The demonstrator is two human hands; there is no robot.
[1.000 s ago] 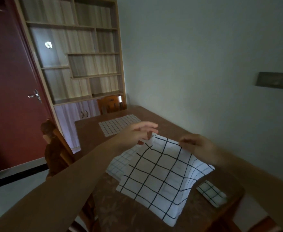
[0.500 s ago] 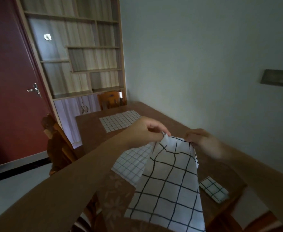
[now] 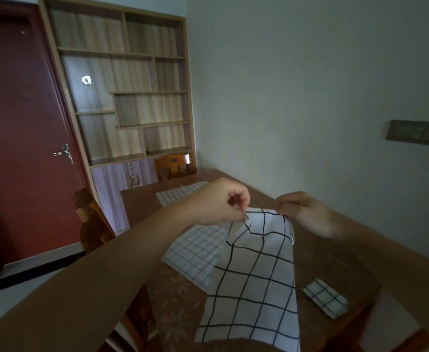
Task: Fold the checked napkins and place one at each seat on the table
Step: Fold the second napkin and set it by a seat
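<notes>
Two hands raised over the desk [image 3: 335, 265] | left hand [image 3: 218, 201] and right hand [image 3: 307, 214]: fingers pinched on top corners of large-check napkin [image 3: 254, 283], hung lengthwise | folded napkin [image 3: 325, 298] near desk's right edge | fine-check napkin [image 3: 195, 252] flat, left.

Readable text: none anywhere in the view.
Checked napkin [image 3: 254, 280] held up: black grid lines only, no lettering.
Folded napkin [image 3: 325, 298] on the counter [image 3: 142, 201]: grid only.
Wall plaque [image 3: 416, 133]: too dark and blurred to read.
Small sticker [image 3: 86, 80] on the shelf unit: unreadable.
</notes>
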